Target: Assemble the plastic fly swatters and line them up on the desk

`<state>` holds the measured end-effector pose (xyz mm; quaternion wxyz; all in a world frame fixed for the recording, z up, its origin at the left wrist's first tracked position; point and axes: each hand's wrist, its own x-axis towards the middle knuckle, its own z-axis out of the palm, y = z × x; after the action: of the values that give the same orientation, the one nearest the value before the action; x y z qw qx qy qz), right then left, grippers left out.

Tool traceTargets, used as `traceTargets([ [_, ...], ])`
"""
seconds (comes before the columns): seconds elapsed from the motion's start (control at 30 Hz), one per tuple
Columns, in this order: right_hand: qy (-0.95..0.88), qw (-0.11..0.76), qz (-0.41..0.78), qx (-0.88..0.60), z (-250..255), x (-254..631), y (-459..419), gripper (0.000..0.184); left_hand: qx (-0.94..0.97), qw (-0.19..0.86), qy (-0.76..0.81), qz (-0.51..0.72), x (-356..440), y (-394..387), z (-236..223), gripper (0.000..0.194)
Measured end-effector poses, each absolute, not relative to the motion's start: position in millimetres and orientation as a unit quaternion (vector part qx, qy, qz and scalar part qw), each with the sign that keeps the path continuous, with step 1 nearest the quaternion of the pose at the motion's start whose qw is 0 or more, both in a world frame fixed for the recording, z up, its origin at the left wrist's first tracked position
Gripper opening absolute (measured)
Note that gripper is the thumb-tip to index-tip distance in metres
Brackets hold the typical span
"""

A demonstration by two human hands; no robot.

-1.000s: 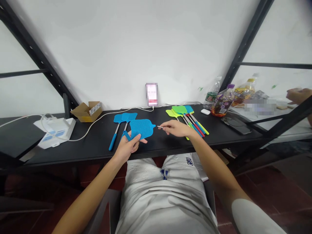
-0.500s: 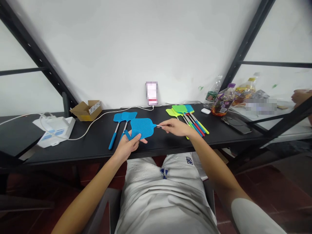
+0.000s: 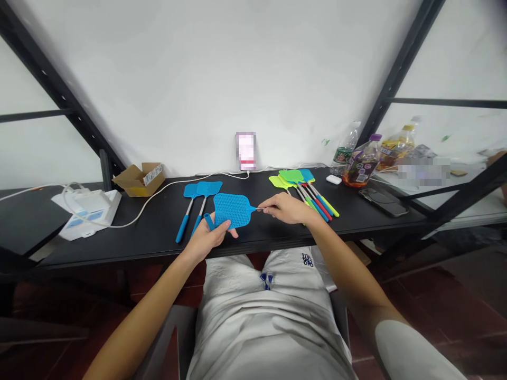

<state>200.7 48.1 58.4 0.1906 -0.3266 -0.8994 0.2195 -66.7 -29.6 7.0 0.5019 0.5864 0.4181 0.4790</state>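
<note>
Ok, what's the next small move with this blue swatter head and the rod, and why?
Probably push the thin rod further into the neck of the blue swatter head. The left hand grips the head, the right hand pinches the rod, and its tip sits right at the neck.

We seem to be in a small assembly or packing workshop rather than a home. We sit at a long matt black workbench (image 3: 277, 237) set inside a dark steel rack frame (image 3: 400, 68) against a bare white wall. Stock lies sorted in batches: two blue plastic fly swatters (image 3: 198, 198) on one side, a fanned bundle of green and blue fly swatters with coloured handles (image 3: 304, 187) on the other. An open brown cardboard box (image 3: 138, 178), a white charger block with cables (image 3: 89, 208) and drink bottles (image 3: 358, 161) add to the makeshift work-station look, and the floor is reddish tile (image 3: 455, 311).
</note>
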Motion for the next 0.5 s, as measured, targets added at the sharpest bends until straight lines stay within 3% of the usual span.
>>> traceTargets([
  [0.33, -0.896, 0.21, 0.254, -0.297, 50.3, 198.8, 55.7, 0.032, 0.581, 0.541, 0.405, 0.454, -71.6, -27.9, 13.6, 0.03],
  [0.5, -0.903, 0.218, 0.199, -0.313, 50.5, 193.3, 50.8, 0.03, 0.576, 0.552, 0.402, 0.45, -76.3, -26.8, 13.0, 0.029],
])
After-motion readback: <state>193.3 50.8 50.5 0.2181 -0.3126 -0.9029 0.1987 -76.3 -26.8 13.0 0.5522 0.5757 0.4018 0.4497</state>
